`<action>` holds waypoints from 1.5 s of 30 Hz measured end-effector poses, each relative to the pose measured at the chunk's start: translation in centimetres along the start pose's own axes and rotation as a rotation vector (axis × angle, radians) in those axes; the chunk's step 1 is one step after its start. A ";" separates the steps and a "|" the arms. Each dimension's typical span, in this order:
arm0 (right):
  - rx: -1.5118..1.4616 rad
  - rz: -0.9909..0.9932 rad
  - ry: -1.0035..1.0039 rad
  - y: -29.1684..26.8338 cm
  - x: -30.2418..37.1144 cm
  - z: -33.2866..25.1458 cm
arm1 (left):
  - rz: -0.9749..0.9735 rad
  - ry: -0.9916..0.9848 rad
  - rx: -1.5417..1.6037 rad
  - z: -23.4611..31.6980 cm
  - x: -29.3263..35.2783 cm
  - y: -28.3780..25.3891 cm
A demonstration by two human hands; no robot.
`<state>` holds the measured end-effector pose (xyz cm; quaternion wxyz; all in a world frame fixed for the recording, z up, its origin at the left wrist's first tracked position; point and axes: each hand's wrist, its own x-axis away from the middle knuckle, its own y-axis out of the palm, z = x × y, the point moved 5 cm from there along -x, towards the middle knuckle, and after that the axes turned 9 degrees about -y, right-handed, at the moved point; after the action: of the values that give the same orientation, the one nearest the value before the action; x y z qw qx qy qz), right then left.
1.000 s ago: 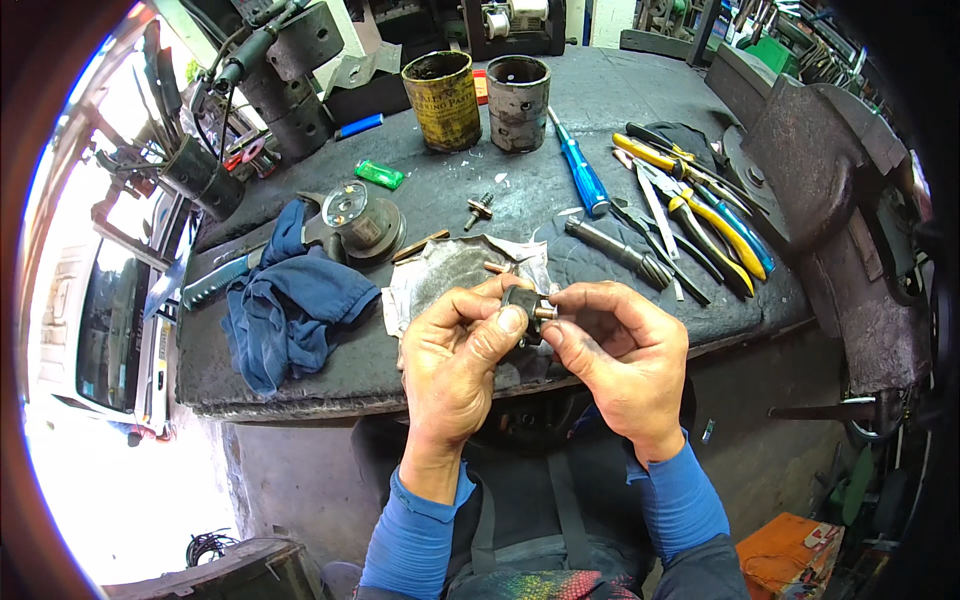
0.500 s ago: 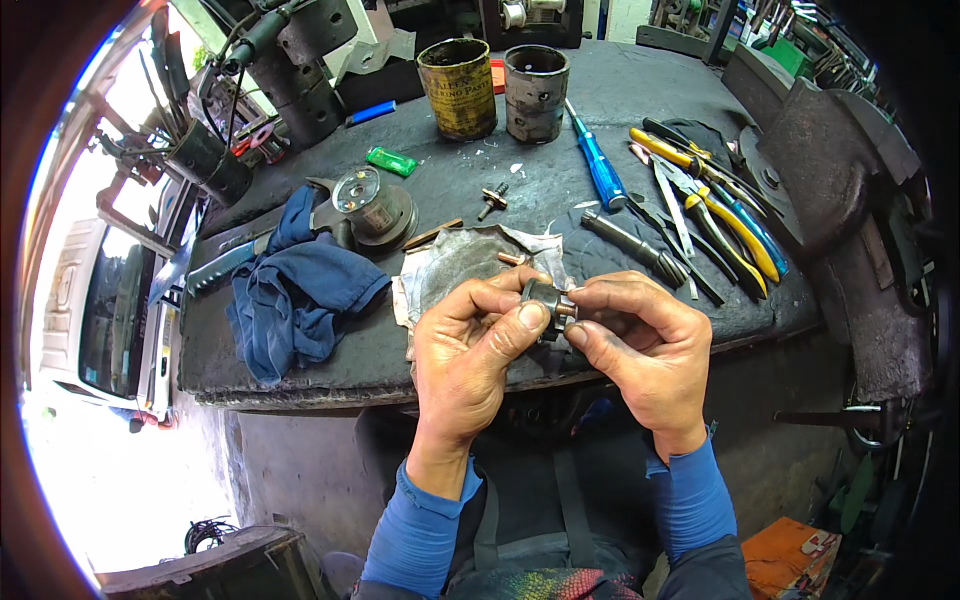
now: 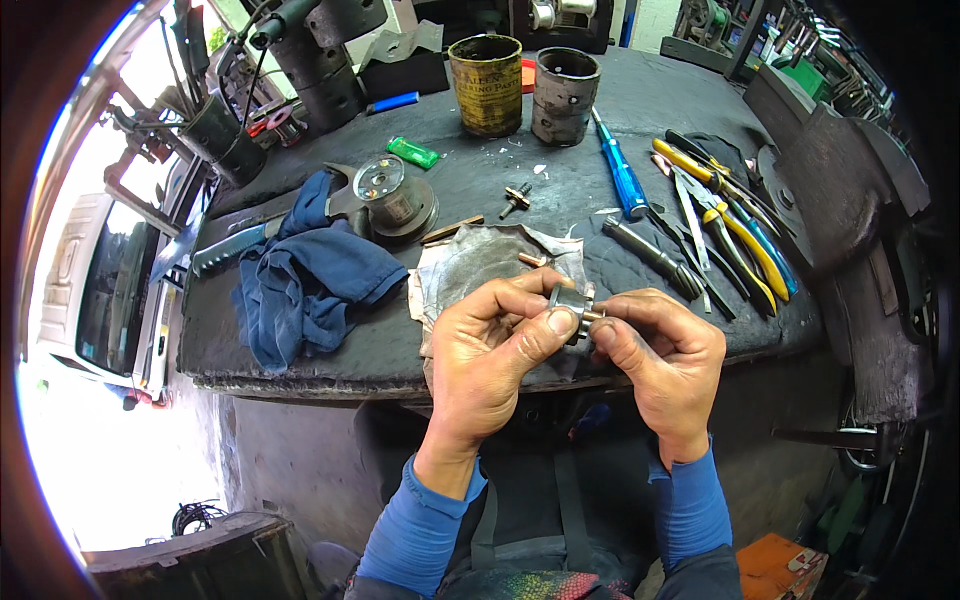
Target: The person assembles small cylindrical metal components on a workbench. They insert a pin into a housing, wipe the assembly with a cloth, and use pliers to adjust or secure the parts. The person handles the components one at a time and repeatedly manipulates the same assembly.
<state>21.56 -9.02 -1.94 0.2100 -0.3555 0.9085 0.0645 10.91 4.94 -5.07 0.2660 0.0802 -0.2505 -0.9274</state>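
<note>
My left hand is closed around a small dark round metal part, with the thumb pressed on its near side. Short copper-coloured pins stick out of the part's right side. At those pins my right hand pinches with thumb and forefinger; one pin's end seems to sit between the fingertips, partly hidden. Both hands hover over the bench's front edge. Just behind them lies a worn grey leather-like sheet, with a loose copper pin on it. Beyond it rests a small threaded fitting.
On the dark bench are a blue cloth, a round metal housing, a green lighter and two tins, one yellow. A blue screwdriver, a cutter-like steel tool and several pliers lie right.
The view has shifted a little, so the bench things sit further right. The part has turned slightly in my fingers and its pins show more plainly. Both hands keep their hold.
</note>
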 end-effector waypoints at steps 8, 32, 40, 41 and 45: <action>-0.150 0.060 -0.016 0.4 0.6 0.7 | -0.004 -0.011 0.078 -0.3 -0.1 -0.1; -0.110 0.089 -0.040 -0.2 0.8 0.7 | 0.015 -0.009 0.072 -0.3 -0.1 0.3; -0.113 0.079 0.004 0.0 0.8 0.7 | 0.024 -0.024 0.074 0.0 0.3 0.3; -0.115 0.087 0.002 -0.1 0.8 0.7 | 0.017 -0.027 0.077 -0.1 0.2 0.4; -0.126 0.080 0.022 -0.1 0.8 0.8 | 0.002 -0.027 0.092 0.0 0.2 0.5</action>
<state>21.39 -9.36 -2.94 0.1743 -0.3323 0.9183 0.1260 10.93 4.43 -4.84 0.2594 0.0795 -0.2964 -0.9157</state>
